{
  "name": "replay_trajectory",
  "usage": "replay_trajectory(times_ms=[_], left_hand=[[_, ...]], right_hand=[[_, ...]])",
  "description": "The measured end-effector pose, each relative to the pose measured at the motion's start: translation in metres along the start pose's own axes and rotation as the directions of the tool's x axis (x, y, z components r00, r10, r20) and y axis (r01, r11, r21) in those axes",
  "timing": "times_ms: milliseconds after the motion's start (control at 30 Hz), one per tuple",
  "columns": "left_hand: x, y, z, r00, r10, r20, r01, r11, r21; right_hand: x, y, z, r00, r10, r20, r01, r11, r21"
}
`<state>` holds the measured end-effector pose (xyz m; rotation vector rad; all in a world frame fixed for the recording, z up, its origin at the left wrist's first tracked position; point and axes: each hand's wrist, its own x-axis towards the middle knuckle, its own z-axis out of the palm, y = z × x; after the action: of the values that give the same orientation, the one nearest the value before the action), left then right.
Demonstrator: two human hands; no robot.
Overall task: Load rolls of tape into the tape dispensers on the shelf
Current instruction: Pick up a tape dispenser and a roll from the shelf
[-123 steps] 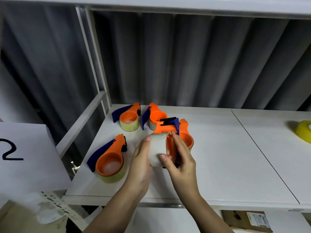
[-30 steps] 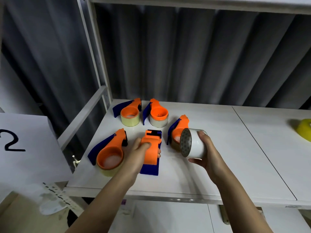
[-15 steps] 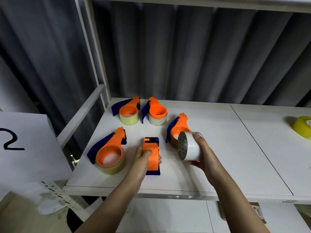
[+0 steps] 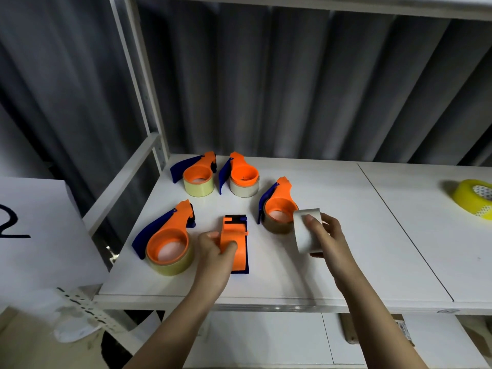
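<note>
— Since half a second ago, what has shifted?
— Mostly the white tape roll [image 4: 306,230]: its open end faced left with the patterned core showing, and now the curved outer band is toward the camera, the axis tilted roughly left to right. The empty dispenser [image 4: 234,242] lies where it did.

— Start at the left, then.
— On the shelf [image 4: 332,262], front left, a loaded dispenser [image 4: 167,239] lies flat, orange hub up, blue handle running back-left to front-left. Behind it, two more loaded dispensers: one with yellowish tape [image 4: 198,177], one with pale tape [image 4: 243,177], noses toward the back.

— And the left hand?
— The left hand [image 4: 215,251] grips the empty dispenser, thumb on its left side and a finger curled over the orange top. That dispenser stands on edge on the shelf, long axis front to back, black end pointing away from the person, blue plate along its right and near end.

— Right of that?
— A fourth loaded dispenser [image 4: 278,209] with brownish tape, nose to the back. Just in front of it, held above the shelf, is the white roll, pinched by the right hand [image 4: 327,238]: thumb across the near band, fingers curled behind. The roll overlaps that dispenser's front right edge in view; whether they touch I cannot tell.

— Far right?
— A yellow tape roll [image 4: 472,198] lies near the frame's edge, well apart.
</note>
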<state>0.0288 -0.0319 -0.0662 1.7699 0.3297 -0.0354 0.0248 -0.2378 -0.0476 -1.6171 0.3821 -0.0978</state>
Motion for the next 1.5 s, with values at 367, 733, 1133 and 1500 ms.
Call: replay_trajectory(times_ms=[367,733,1133,1500], left_hand=[[-0.007,0.002,0.025,0.780,0.603,0.167,-0.591,0.623,0.512],[-0.005,0.008,0.074,0.594,0.682,0.426,-0.712,0.198,0.674],[0.005,0.001,0.100,0.597,0.577,0.558,-0.681,-0.003,0.733],[0.012,0.002,0.101,0.606,0.540,0.583,-0.682,-0.024,0.731]], right_hand=[[0.006,0.021,-0.025,0.972,-0.225,-0.065,0.127,0.740,-0.661],[0.004,0.045,-0.049,0.960,-0.282,0.005,0.136,0.445,-0.885],[0.005,0.055,-0.052,0.970,-0.240,0.035,0.126,0.376,-0.918],[0.001,0.050,-0.056,0.986,-0.161,0.052,0.103,0.324,-0.940]])
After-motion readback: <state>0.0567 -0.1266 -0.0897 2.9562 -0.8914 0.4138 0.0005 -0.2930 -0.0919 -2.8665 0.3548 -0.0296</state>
